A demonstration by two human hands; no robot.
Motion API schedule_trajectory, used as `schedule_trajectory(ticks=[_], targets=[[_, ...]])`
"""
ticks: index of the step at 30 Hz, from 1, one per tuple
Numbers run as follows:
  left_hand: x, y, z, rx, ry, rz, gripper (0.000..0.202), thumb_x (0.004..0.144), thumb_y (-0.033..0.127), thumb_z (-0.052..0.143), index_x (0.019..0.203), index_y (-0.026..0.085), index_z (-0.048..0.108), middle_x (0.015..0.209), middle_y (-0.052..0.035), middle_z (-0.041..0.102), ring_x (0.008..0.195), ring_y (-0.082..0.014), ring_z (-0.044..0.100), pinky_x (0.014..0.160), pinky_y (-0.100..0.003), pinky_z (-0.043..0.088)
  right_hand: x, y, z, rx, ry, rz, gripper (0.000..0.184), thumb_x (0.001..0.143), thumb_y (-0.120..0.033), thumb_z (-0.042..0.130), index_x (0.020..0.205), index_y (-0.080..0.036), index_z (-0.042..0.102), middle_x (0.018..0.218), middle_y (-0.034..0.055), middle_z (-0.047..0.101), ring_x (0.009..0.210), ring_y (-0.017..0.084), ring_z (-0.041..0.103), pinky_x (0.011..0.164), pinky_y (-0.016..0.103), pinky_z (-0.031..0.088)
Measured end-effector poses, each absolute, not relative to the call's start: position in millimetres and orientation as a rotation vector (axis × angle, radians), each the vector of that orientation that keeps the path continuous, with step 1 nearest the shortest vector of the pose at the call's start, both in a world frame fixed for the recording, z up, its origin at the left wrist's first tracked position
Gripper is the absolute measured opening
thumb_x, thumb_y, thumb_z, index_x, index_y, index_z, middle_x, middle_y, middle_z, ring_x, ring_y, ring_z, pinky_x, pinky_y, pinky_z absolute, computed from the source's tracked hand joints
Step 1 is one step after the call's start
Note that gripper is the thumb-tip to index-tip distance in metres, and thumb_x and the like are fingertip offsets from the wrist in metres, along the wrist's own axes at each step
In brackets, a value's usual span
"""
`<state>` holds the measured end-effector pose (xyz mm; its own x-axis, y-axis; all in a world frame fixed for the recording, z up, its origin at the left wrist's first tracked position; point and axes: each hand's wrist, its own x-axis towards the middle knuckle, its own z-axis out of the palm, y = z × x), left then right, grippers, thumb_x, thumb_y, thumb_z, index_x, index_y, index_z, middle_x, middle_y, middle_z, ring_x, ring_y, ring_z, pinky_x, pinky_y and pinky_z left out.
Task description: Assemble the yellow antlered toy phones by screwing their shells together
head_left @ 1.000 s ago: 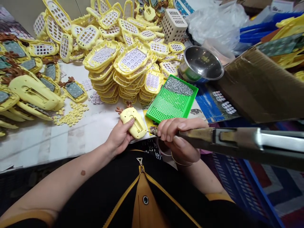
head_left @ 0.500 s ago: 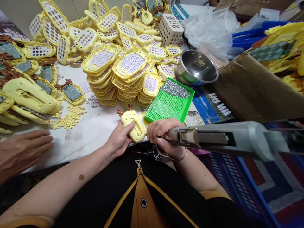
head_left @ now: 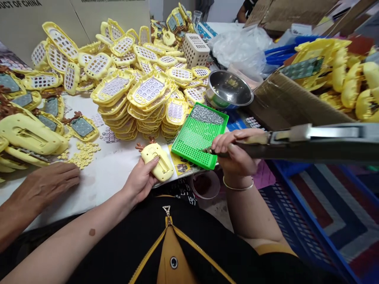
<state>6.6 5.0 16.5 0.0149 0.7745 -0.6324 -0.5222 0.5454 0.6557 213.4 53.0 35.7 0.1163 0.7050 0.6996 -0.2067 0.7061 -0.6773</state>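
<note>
My left hand [head_left: 140,177] grips a yellow plastic toy phone [head_left: 158,162] with brown antlers, its back and battery slot facing up. In my right hand [head_left: 237,152] is a grey electric screwdriver [head_left: 314,144], lying nearly level and pointing left. Its tip is over the near part of a green perforated tray [head_left: 177,146]; whether it touches the tray cannot be made out. Small silvery screws [head_left: 205,114] are heaped at the tray's far end, and more sit in its holes. Stacked yellow front shells [head_left: 151,90] stand behind the toy phone.
Another person's hand [head_left: 56,181] rests on the table at left, near small yellow buttons [head_left: 84,156] and half-assembled toys [head_left: 82,127]. A steel bowl [head_left: 229,88] stands behind the tray. At right are a cardboard box [head_left: 296,106] of yellow shells and a blue crate [head_left: 284,213].
My right hand has carried the screwdriver away from the toy phone, to the right and over the tray. My left hand keeps its hold. The other person's hand has moved slightly right.
</note>
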Motion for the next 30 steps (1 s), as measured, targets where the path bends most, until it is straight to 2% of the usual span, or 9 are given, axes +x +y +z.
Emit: schedule_trajectory(ticks=[6,13,19,23,26,30], targets=[[5,6,18,0.255,1.158,1.017,0.041,0.087,0.012,0.060,0.126,0.022,0.052,0.117,-0.0104,0.070,0.098,-0.0234,0.071,0.085,-0.046,0.061,228,72,6,-0.602,-1.263,0.684,0.018,0.079,-0.028,0.069,0.093,-0.029,0.058,0.054,-0.0079,0.048,0.045,0.011,0.049,0.048,0.027,0.046],[3,7,15,0.247,1.139,1.006,0.048,0.086,0.013,0.063,0.131,0.024,0.050,0.118,-0.0109,0.070,0.101,-0.0245,0.071,0.086,-0.046,0.060,225,79,1,-0.691,-1.283,0.640,0.018,0.079,-0.037,0.068,0.090,-0.030,0.055,0.054,-0.0072,0.045,0.043,0.012,0.047,0.045,0.029,0.045],[3,7,15,0.253,1.142,1.003,0.044,0.088,0.013,0.060,0.129,0.022,0.051,0.118,-0.0107,0.069,0.099,-0.0234,0.071,0.084,-0.045,0.062,226,81,-3,-0.661,-1.263,0.719,0.017,0.078,-0.032,0.071,0.091,-0.028,0.060,0.056,-0.0070,0.050,0.045,0.011,0.050,0.047,0.028,0.046],[3,7,15,0.213,1.138,1.047,0.039,0.089,0.013,0.059,0.127,0.022,0.052,0.121,-0.0104,0.068,0.101,-0.0229,0.070,0.087,-0.046,0.060,221,72,9,-0.604,-1.228,0.711,0.015,0.079,-0.025,0.071,0.092,-0.027,0.063,0.056,-0.0066,0.053,0.047,0.011,0.051,0.049,0.027,0.047],[5,6,12,0.166,1.142,1.083,0.035,0.088,0.015,0.060,0.121,0.022,0.054,0.119,-0.0101,0.068,0.102,-0.0234,0.069,0.089,-0.049,0.059,206,51,29,-0.515,-1.210,0.681,0.016,0.080,-0.024,0.069,0.095,-0.029,0.066,0.055,-0.0070,0.050,0.045,0.012,0.049,0.047,0.028,0.047],[7,4,8,0.164,1.116,1.111,0.034,0.086,0.016,0.063,0.119,0.022,0.054,0.114,-0.0096,0.069,0.102,-0.0246,0.069,0.089,-0.050,0.058,178,16,45,-0.409,-1.321,0.871,0.020,0.083,-0.025,0.065,0.102,-0.030,0.064,0.056,-0.0060,0.051,0.044,0.013,0.050,0.046,0.030,0.049]])
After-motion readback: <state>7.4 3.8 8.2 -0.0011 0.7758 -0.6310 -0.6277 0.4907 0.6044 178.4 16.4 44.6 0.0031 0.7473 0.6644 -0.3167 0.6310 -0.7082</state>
